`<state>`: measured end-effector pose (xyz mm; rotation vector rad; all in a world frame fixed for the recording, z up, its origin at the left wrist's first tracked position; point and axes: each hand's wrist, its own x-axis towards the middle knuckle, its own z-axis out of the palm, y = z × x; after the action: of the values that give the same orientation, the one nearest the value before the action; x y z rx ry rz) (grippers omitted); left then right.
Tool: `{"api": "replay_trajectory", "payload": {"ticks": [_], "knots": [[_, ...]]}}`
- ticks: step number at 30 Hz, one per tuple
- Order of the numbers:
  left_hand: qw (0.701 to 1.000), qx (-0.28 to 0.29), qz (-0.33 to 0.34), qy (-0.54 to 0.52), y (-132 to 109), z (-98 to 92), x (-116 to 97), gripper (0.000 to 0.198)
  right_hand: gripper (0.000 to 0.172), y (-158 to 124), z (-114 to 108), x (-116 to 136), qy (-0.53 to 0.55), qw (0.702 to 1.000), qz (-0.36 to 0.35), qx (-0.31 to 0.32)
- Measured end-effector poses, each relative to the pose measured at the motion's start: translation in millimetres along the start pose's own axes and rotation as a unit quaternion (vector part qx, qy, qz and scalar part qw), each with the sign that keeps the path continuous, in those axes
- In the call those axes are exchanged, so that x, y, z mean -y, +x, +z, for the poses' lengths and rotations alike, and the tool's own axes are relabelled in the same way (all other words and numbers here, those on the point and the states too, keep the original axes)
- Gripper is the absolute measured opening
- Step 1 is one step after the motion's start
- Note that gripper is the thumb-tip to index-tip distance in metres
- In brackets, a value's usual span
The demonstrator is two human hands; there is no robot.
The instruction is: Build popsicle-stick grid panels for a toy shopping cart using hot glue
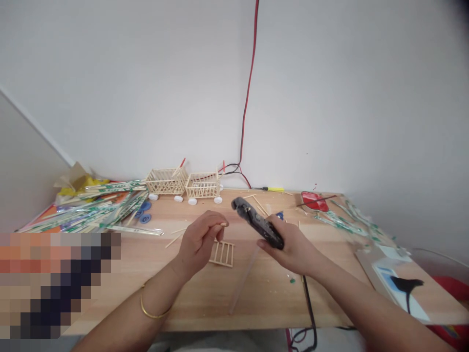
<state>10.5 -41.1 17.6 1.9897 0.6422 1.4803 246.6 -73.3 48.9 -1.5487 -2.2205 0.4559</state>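
My right hand (293,244) is wrapped around a dark, stained hot glue gun (256,222), raised over the table. A translucent glue stick (244,281) slants down from near it. To the left, my left hand (201,239) pinches a small piece of wooden stick (223,224); most of the piece is hidden by the fingers. Beneath that hand lies a small ladder-like frame (227,255) of thin sticks, partly covered by the hand. Behind stand two little stick-built carts (166,182) with white wheels.
Packaged chopsticks (91,210) are heaped at the left, beside blue wheels (145,218). Loose sticks (261,205) lie behind the glue gun. A red container (314,201) stands at the back right. A black cable (309,305) hangs over the front edge. Pixelation hides the lower left.
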Motion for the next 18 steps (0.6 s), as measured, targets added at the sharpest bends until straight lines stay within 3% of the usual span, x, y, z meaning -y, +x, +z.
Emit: {"api": "replay_trajectory", "payload": {"ticks": [6, 12, 18], "knots": [[0.984, 0.031, -0.139, -0.106, -3.1, 7.7, -7.5, 0.024, 0.023, 0.9, 3.0, 4.9, -0.066, 0.996, -0.062, -0.007], [0.951, 0.038, -0.201, -0.230, -6.8, 14.3, -4.4, 0.028, 0.025, 1.6, 4.3, 4.5, -0.127, 0.988, -0.075, -0.038], [0.931, 0.029, -0.243, -0.271, -8.0, 15.5, -3.4, 0.027, 0.023, 2.2, 2.4, 5.7, -0.128, 0.990, -0.061, -0.013]]}}
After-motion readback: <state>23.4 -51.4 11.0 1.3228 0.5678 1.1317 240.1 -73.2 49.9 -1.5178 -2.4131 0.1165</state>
